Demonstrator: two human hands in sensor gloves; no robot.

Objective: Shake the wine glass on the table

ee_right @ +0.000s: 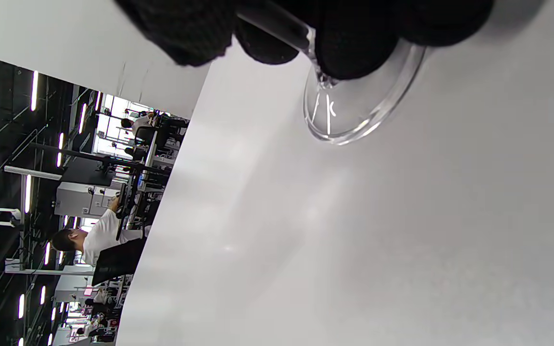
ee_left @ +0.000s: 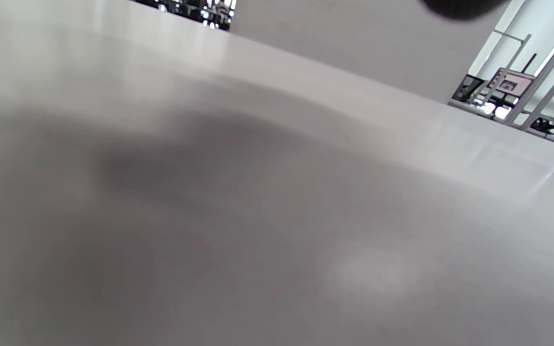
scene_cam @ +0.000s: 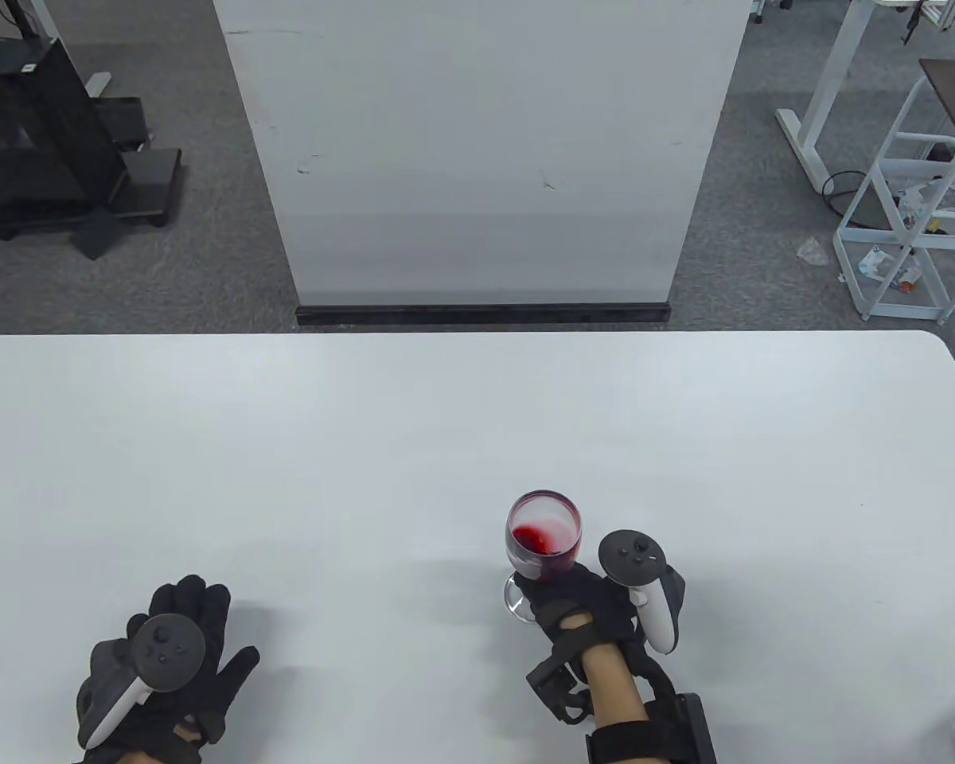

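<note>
Gripping one wine glass (scene_cam: 543, 539): right hand (scene_cam: 585, 613); left hand (scene_cam: 163, 664) flat

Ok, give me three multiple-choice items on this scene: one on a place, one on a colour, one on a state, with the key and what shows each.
1. Where does the wine glass stand on the table?
A. by the far edge
B. near the front edge, right of centre
C. under the left hand

2. What colour is the liquid in the glass?
A. red
B. yellow
C. clear

3. What is the left hand doing?
A. lifting the glass
B. pinching the stem
C. lying on the table, apart from the glass

Key: 1 B, the table view shows it in front of the right hand. 2 A, red shows in the bowl. 3 C, it lies spread at lower left with nothing in it.
</note>
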